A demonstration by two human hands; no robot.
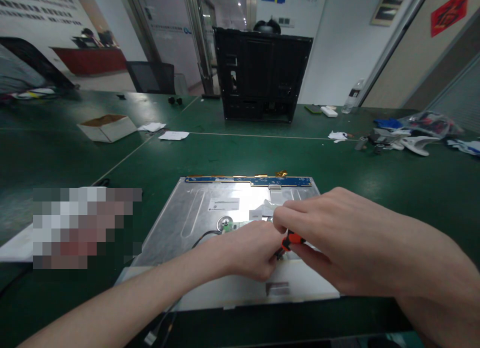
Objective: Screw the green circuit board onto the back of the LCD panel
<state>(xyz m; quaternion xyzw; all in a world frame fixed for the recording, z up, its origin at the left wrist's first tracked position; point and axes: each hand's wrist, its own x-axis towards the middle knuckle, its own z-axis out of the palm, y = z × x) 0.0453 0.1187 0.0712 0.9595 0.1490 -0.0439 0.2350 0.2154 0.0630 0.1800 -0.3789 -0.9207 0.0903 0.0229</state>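
Note:
A silver metal panel lies flat on the green table, with a blue circuit strip along its far edge and a small green board near its middle. My right hand is closed round an orange and black screwdriver handle over the panel. Against it, my left hand is closed close to the tool's lower end; what its fingers hold is hidden. A black cable runs from the board under my left forearm. The tool's tip is hidden behind my left hand.
A black monitor housing stands upright at the back. An open white box and papers sit at the back left. Plastic bags and parts, plus a bottle, are at the back right. A blurred-out object lies at left.

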